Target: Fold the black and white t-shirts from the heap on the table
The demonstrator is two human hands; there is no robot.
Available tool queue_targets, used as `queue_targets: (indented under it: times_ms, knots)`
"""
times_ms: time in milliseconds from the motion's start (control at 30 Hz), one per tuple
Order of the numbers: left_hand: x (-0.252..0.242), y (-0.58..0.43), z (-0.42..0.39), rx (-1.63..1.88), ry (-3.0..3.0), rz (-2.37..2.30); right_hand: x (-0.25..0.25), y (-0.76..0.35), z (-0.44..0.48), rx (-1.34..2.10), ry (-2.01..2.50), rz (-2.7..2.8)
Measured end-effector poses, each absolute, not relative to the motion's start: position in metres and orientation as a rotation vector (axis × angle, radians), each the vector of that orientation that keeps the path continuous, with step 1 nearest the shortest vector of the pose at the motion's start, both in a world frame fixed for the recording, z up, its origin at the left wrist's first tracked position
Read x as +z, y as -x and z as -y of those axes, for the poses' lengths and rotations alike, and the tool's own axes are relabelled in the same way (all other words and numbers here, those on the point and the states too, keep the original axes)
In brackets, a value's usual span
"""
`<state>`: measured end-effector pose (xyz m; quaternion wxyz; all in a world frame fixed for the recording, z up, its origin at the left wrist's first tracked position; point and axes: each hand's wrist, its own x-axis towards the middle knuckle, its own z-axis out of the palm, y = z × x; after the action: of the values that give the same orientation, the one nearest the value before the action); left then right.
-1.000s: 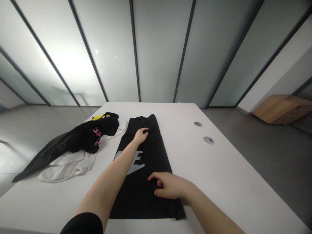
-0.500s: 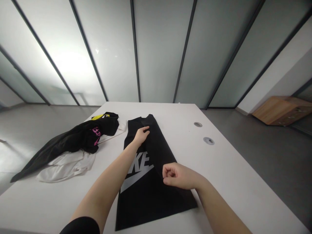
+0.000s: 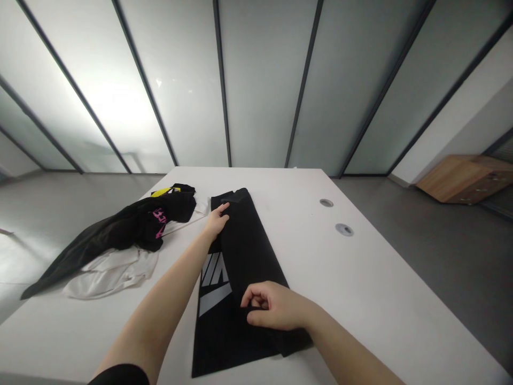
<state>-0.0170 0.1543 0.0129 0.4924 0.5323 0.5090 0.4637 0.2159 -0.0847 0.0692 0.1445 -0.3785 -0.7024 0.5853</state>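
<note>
A black T-shirt [image 3: 260, 251] with a large pale printed logo lies lengthwise in front of me, its right side folded over towards the left. My left hand [image 3: 218, 220] is at the far end of the garment, its fingers at the folded edge near the collar, pinching the cloth. Closer to me, my right hand [image 3: 278, 306] is over the lower part of the fold. Its fingers are loosely curled, with a gap between index finger and thumb. The cloth beneath that hand is partly hidden.
On the left of the white table [image 3: 332, 299] lies a heap of clothes: a black garment with pink print [image 3: 140, 222], a white one [image 3: 116, 272] and a yellow-and-black one [image 3: 166, 191]. Two round cable grommets [image 3: 344, 230] sit in the tabletop on the right. A wooden cabinet [image 3: 452, 179] stands beyond.
Both hands have moved left, and the folded side of the T-shirt has come across with them, covering more of the logo. The right hand's fingers have loosened and it is slightly nearer me.
</note>
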Motion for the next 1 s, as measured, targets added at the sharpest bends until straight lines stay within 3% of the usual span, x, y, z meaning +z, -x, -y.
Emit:
queue_targets:
  times_ms: [233,600,867,1000]
  knots:
    - [0.027,0.053,-0.161,1.099,-1.263,-1.296,0.054,-0.198,0.097,1.841,0.872,1.804]
    - [0.013,0.087,-0.158,1.015,-1.442,-1.495,0.044,-0.179,0.106,1.536,0.852,2.285]
    - [0.023,0.085,-0.188,1.060,-1.623,-1.607,0.055,-0.181,0.107,1.804,0.565,2.217]
    - [0.023,0.085,-0.197,1.067,-1.683,-1.607,0.059,-0.187,0.099,1.385,0.732,2.184]
